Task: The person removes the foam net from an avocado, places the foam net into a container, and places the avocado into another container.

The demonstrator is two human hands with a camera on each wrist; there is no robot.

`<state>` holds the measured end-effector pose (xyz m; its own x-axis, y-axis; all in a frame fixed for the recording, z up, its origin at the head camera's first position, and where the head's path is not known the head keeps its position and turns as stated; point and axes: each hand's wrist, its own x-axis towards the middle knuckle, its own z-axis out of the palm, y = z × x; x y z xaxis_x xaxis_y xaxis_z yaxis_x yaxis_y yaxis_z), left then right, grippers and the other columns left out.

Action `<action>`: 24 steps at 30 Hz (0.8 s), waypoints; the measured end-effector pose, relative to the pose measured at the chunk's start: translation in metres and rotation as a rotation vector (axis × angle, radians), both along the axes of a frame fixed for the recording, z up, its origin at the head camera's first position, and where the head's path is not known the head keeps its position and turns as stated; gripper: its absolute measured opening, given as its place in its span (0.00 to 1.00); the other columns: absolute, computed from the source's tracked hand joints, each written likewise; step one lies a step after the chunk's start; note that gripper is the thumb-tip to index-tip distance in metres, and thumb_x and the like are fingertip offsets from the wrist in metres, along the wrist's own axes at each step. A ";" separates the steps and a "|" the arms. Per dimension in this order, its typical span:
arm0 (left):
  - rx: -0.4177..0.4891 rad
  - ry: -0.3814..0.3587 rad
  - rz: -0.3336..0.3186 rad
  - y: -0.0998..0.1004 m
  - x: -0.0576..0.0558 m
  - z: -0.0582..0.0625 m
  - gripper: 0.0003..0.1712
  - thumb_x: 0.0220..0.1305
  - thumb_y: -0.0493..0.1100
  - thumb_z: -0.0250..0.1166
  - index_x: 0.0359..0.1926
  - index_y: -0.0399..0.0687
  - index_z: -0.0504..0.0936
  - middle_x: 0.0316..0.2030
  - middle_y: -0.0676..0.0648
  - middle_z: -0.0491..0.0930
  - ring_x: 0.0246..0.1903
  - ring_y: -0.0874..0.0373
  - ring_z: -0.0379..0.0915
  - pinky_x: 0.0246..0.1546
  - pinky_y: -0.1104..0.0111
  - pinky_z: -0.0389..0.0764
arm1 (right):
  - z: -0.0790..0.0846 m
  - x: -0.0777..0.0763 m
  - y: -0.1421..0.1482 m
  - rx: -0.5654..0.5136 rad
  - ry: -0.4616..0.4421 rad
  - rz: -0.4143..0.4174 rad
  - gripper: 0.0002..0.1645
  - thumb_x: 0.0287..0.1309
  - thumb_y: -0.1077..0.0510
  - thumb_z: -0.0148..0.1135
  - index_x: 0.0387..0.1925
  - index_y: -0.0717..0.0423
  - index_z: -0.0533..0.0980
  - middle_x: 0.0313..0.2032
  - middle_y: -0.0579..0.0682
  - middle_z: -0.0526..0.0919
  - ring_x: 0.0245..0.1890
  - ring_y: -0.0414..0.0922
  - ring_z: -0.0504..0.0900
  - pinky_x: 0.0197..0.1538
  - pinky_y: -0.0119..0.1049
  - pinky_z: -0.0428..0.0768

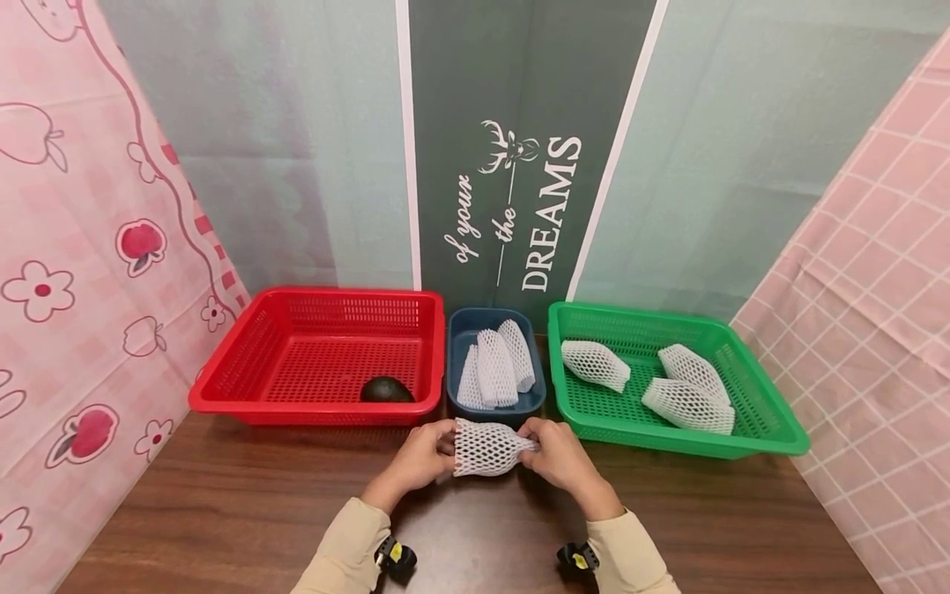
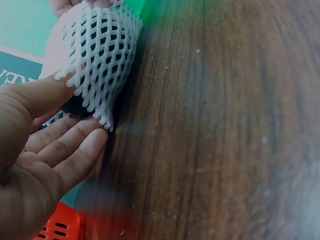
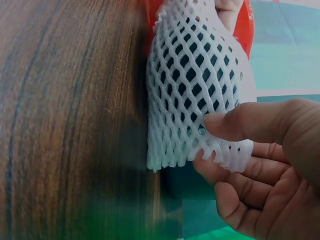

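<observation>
A white foam net sleeve point(image 1: 486, 448) lies sideways between both hands, close over the table, with a dark avocado point(image 2: 75, 107) inside it. My left hand point(image 1: 425, 454) is at the sleeve's wide left end. In the left wrist view its thumb lies on the net's rim and its fingers sit under the avocado's end. My right hand point(image 1: 558, 452) pinches the narrowed right end between thumb and fingertips, as the right wrist view shows from close by point(image 3: 260, 165). Another dark avocado point(image 1: 386, 389) rests in the red basket point(image 1: 319, 412).
Behind the hands stands a small blue bin point(image 1: 533, 404) holding several white net sleeves point(image 1: 496, 367). To its right, a green basket point(image 1: 668, 441) holds 3 netted items point(image 1: 596, 365). Printed cloths hang behind and at both sides of the wooden table point(image 1: 475, 528).
</observation>
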<state>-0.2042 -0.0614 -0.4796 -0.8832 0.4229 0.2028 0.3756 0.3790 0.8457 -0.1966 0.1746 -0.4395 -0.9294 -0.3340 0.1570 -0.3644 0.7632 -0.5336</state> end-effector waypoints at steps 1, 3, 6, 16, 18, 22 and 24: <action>0.000 0.009 -0.003 0.000 0.000 -0.001 0.16 0.44 0.27 0.68 0.38 0.39 0.79 0.33 0.46 0.81 0.30 0.56 0.80 0.31 0.70 0.78 | 0.000 0.000 0.000 0.003 0.004 -0.003 0.09 0.41 0.67 0.68 0.28 0.56 0.77 0.22 0.42 0.76 0.21 0.38 0.69 0.24 0.31 0.70; -0.008 0.031 -0.002 0.000 0.000 -0.002 0.16 0.44 0.26 0.67 0.38 0.39 0.80 0.33 0.47 0.81 0.30 0.57 0.80 0.31 0.71 0.78 | -0.001 0.000 0.000 0.005 0.011 -0.001 0.10 0.41 0.67 0.68 0.28 0.56 0.77 0.22 0.42 0.76 0.21 0.38 0.69 0.24 0.31 0.70; -0.015 0.046 0.001 0.000 0.000 -0.002 0.15 0.45 0.26 0.67 0.37 0.39 0.80 0.32 0.47 0.81 0.30 0.57 0.80 0.31 0.71 0.77 | 0.000 0.001 0.000 0.004 0.020 -0.004 0.10 0.40 0.67 0.69 0.28 0.55 0.77 0.22 0.42 0.76 0.21 0.38 0.69 0.25 0.32 0.70; -0.035 0.067 0.004 -0.006 0.003 0.000 0.14 0.46 0.28 0.68 0.38 0.40 0.81 0.32 0.48 0.81 0.30 0.57 0.79 0.31 0.70 0.78 | 0.004 0.006 0.001 -0.018 0.046 0.010 0.11 0.40 0.68 0.70 0.27 0.55 0.78 0.22 0.41 0.76 0.22 0.37 0.70 0.25 0.31 0.71; -0.042 0.077 0.000 -0.008 0.003 0.001 0.14 0.46 0.28 0.67 0.37 0.40 0.81 0.32 0.48 0.81 0.29 0.57 0.79 0.31 0.70 0.78 | 0.006 0.007 0.002 -0.026 0.042 0.010 0.11 0.40 0.69 0.69 0.27 0.55 0.78 0.22 0.41 0.76 0.22 0.37 0.70 0.25 0.31 0.71; -0.051 0.081 -0.008 -0.011 0.002 0.004 0.15 0.46 0.28 0.68 0.38 0.39 0.80 0.33 0.46 0.81 0.29 0.57 0.79 0.31 0.69 0.78 | 0.009 0.008 0.004 -0.024 0.044 0.016 0.10 0.41 0.68 0.69 0.27 0.54 0.77 0.22 0.41 0.76 0.21 0.37 0.70 0.24 0.30 0.70; -0.049 0.083 -0.012 -0.012 0.002 0.005 0.15 0.46 0.28 0.69 0.38 0.38 0.80 0.34 0.45 0.81 0.29 0.57 0.79 0.31 0.69 0.78 | 0.010 0.007 0.005 -0.025 0.051 0.019 0.10 0.41 0.68 0.69 0.27 0.54 0.78 0.22 0.41 0.76 0.21 0.37 0.69 0.24 0.30 0.70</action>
<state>-0.2022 -0.0736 -0.4749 -0.8590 0.4447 0.2537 0.4483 0.4139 0.7923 -0.1894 0.1795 -0.4297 -0.9134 -0.3473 0.2124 -0.4062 0.7426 -0.5324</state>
